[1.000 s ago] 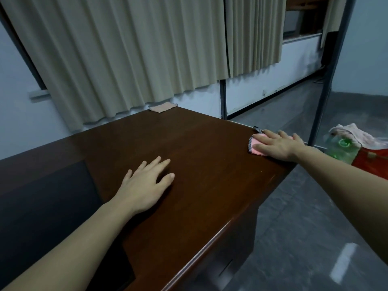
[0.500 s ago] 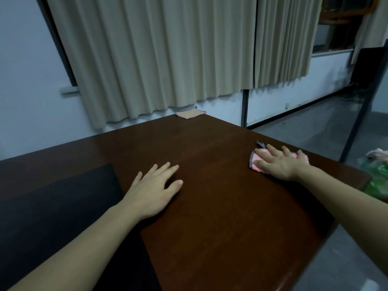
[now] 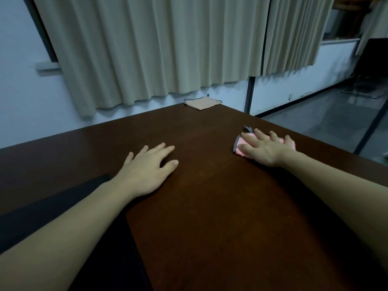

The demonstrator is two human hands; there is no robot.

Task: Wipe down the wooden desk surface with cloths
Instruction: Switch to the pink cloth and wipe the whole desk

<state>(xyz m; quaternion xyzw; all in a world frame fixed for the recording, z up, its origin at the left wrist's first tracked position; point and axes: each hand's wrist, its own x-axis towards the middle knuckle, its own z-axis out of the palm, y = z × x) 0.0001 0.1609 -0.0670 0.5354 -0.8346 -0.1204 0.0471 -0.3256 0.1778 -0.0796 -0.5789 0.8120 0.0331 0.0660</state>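
Right hand (image 3: 266, 149) flat, fingers straight, pressing pink cloth (image 3: 241, 146) on wooden desk (image 3: 220, 206) near right edge; left hand (image 3: 148, 168) flat on desk, holding nothing; beige cloth (image 3: 202, 103) at far corner

We see beige curtains (image 3: 159, 49) across the top, a pale wall (image 3: 19, 97) at left, and grey glossy floor (image 3: 327, 114) at right.

dark brown desk (image 3: 210, 206), pink cloth (image 3: 241, 146) with checkered black-white trim, a tan cloth (image 3: 202, 103), beige curtains (image 3: 157, 49)
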